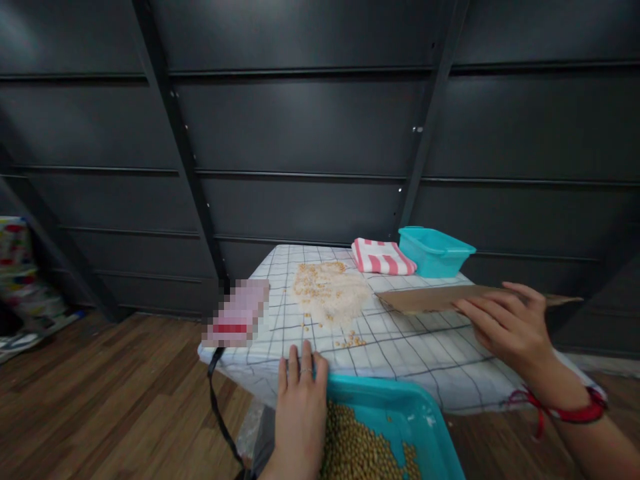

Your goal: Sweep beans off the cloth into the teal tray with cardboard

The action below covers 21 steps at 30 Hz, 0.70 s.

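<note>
Hands work over spilled grain on a checked tablecloth
Right hand grips a cardboard strip beside the rice-and-bean pile; left hand lies flat-fingered at the bean-filled teal tray's far corner; its grip cannot be told

Glossy plastic tray — matt cardboard sheet.

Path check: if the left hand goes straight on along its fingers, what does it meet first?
Left hand points up the checked cloth; first in line looks like the pale grain pile. Depth is unclear.
</note>
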Each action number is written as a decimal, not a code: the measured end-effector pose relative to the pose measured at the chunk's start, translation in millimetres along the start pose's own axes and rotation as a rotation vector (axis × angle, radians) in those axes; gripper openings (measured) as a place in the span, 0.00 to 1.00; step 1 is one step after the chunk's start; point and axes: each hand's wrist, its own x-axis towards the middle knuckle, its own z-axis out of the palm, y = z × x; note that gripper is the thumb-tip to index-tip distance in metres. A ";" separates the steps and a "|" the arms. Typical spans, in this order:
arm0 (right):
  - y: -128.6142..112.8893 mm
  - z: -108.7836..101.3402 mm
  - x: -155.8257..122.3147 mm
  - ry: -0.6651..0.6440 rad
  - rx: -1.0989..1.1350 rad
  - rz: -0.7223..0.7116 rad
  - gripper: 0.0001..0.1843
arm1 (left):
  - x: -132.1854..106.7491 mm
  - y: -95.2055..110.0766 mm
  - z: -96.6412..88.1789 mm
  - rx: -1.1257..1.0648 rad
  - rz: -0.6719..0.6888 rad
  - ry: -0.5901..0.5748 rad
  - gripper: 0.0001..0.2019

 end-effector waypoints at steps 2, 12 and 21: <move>-1.6 3.0 -15.1 -0.008 -0.002 -0.002 0.14 | 0.2 -0.2 -1.8 0.003 0.006 -0.002 0.16; -28.4 2.2 -45.9 -0.469 0.339 0.135 0.13 | 0.5 -4.7 -3.4 -0.018 0.027 0.039 0.15; -87.7 14.9 26.5 -0.497 0.501 0.187 0.28 | -1.1 -3.1 -2.4 -0.024 0.012 0.068 0.15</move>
